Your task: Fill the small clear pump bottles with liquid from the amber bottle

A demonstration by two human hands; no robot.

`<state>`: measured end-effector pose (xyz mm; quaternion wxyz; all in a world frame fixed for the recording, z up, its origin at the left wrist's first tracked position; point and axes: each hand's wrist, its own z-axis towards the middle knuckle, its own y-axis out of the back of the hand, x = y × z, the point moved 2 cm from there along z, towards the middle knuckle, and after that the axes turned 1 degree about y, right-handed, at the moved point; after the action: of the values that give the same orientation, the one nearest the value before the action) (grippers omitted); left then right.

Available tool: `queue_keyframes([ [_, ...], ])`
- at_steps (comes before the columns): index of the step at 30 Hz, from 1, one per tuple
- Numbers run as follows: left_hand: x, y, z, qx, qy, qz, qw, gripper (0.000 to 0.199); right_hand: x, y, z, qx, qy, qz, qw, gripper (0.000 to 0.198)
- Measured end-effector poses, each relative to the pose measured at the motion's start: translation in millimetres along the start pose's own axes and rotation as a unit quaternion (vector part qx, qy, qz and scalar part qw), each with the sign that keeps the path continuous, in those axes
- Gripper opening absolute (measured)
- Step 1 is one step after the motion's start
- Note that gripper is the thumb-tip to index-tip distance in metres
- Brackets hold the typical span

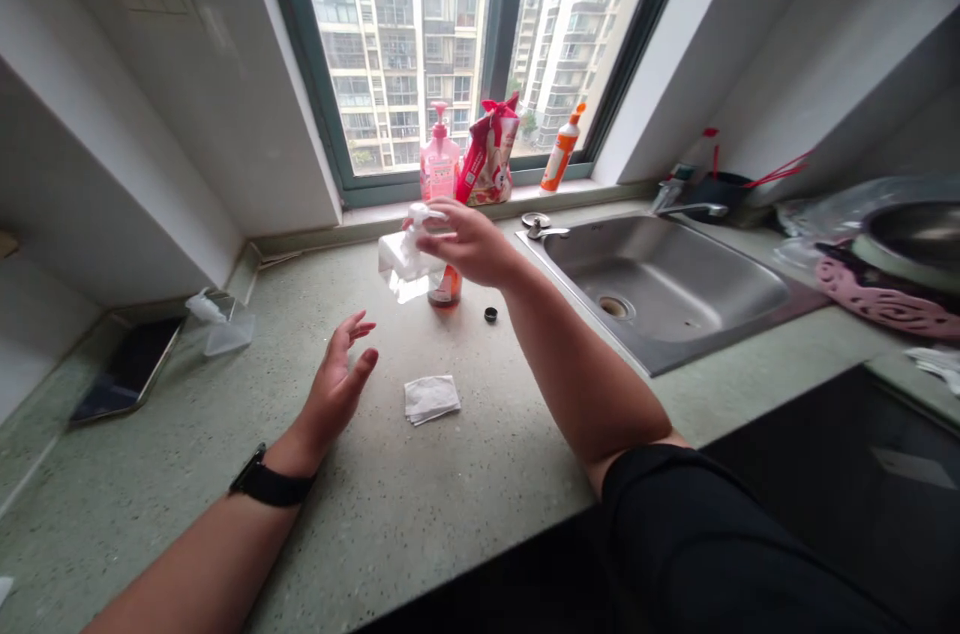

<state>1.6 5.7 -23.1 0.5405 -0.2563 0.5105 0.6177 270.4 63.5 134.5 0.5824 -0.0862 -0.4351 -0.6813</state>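
My right hand (469, 239) grips a clear pump bottle (405, 259) by its white pump top, holding it over the counter (517, 444). Behind that hand, partly hidden, stands a bottle (445, 288) with dark liquid and an orange-red label. Lower and to the left, my left hand (337, 379) is open, fingers apart, with nothing in it. A folded white tissue (431, 398) lies on the counter to its right. A small black cap (490, 315) rests beyond the tissue, near my right forearm.
At the left are a phone (127, 369) and a second clear pump bottle (225, 329). A steel sink (667, 274) sits to the right. Along the windowsill stand a pink pump bottle (440, 159), a red-and-white bag (491, 154) and an orange bottle (561, 154).
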Motion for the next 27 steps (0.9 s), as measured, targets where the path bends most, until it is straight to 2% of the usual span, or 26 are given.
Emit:
queue_keyframes([
  [3,-5.1,-1.0,0.2,0.019,0.005,0.024,1.000,0.077,-1.0,44.7,-3.5,-0.083,0.008,-0.044,0.996,0.027],
  [6,-14.7,-0.8,0.3,0.031,0.018,0.048,0.998,0.072,-7.0,83.4,-11.8,-0.154,-0.026,-0.126,0.980,0.031],
  [10,-23.5,-1.5,-0.2,0.043,0.026,0.082,0.995,0.063,-24.5,116.2,-26.0,-0.185,-0.091,-0.224,0.953,0.031],
  [13,-23.4,-3.0,-0.1,0.051,0.022,0.094,0.994,0.060,-45.5,126.1,-36.7,-0.155,-0.153,-0.262,0.940,0.020],
  [17,-20.0,-3.9,1.3,0.049,0.013,0.103,0.993,0.055,-75.6,129.1,-50.7,-0.091,-0.235,-0.253,0.934,0.010],
  [22,-19.1,-4.0,2.4,0.047,0.002,0.114,0.992,0.050,-101.0,129.9,-65.7,-0.074,-0.313,-0.171,0.931,0.018],
  [27,-20.1,-4.2,2.3,0.042,0.008,0.125,0.991,0.048,-113.6,127.3,-71.6,-0.049,-0.348,-0.135,0.926,0.021],
])
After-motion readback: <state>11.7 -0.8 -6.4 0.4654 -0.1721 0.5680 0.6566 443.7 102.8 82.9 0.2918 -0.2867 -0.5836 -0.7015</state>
